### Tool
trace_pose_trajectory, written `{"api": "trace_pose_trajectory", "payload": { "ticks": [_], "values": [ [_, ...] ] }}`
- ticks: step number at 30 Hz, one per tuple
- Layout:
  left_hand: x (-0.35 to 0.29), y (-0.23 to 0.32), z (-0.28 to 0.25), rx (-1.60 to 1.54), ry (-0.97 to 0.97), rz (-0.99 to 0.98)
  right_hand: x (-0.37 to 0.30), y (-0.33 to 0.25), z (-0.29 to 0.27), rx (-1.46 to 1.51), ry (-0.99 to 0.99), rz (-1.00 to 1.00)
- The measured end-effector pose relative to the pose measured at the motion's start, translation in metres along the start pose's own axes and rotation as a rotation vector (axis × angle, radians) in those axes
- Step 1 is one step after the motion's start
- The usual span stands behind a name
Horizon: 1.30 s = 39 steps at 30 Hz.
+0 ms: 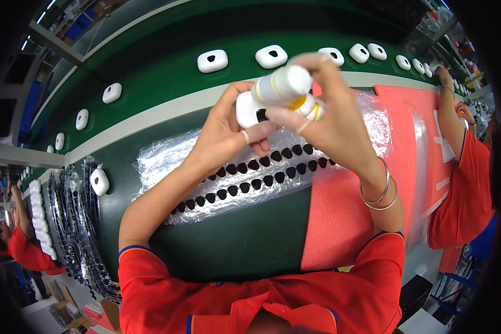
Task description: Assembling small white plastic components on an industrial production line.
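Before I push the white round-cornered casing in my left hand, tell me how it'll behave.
The white round-cornered casing is probably stiff, since the left hand leaves no visible dent. Its shell looks smooth, so it may be slippery. Similar casings lie flat on the green belt, so it would likely slide rather than roll.

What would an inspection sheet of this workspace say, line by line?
Surface: dark green table, pink foam-like sheet at right.
Job's things: white case in hand, white bottle, black pads on clear plastic sheet.
Clutter: gathered plastic strips at left.
Hands: left hand grips the case; right hand, blurred, holds the bottle.
Cables: nothing seen.
Surroundings: green belt carrying white cases; one red-shirted co-worker at left, another at right.
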State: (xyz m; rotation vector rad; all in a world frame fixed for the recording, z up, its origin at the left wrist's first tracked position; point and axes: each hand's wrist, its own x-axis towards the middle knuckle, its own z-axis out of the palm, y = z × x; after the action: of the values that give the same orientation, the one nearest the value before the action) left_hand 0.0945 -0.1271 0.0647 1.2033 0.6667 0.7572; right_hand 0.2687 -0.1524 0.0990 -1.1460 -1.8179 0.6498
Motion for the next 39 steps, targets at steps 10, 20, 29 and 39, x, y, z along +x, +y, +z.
{"api": "trace_pose_trajectory", "payload": {
  "ticks": [10, 20, 29, 39],
  "values": [
    [0.001, -0.005, -0.010, 0.145, 0.019, -0.001, 0.001, 0.002, 0.002, -0.140, -0.287, 0.122],
    [0.051, -0.022, -0.153, 1.345, 0.649, -0.024, 0.024, 0.057, -0.076, -0.482, -0.273, 0.517],
    [0.028, -0.010, -0.236, 1.549, 1.170, -0.083, 0.024, 0.081, -0.085, -0.445, -0.413, 0.574],
    [0.021, -0.001, -0.193, 0.610, 0.818, 0.129, 0.025, 0.039, -0.062, -0.361, -0.191, 0.518]
  ]
}}
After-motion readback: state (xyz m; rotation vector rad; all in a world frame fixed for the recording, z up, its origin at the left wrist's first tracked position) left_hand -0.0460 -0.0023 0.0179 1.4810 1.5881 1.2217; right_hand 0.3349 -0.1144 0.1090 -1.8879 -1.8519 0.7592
